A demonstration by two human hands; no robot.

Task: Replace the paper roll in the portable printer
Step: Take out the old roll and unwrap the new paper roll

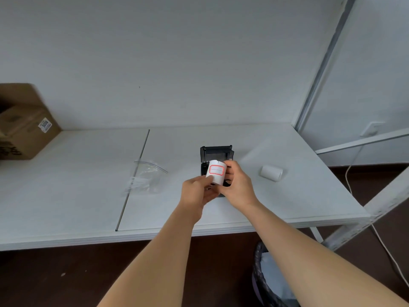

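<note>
A small black portable printer [217, 152] sits on the white table [88, 196] with its lid standing open. Just above its front half I hold a white label roll [216, 173] printed with a red-outlined label. My left hand [195, 192] pinches the roll's lower left edge. My right hand [238, 185] grips its right side and covers part of the printer. A second, plain white paper roll [271, 172] lies on its side on the table to the right of the printer.
An empty clear zip bag [145, 177] lies left of the printer. A cardboard box [21, 127] stands at the far left. White shelf posts [321, 69] rise on the right, a bin with a dark liner [269, 278] sits under the table edge, and a white cable [385, 247] hangs right.
</note>
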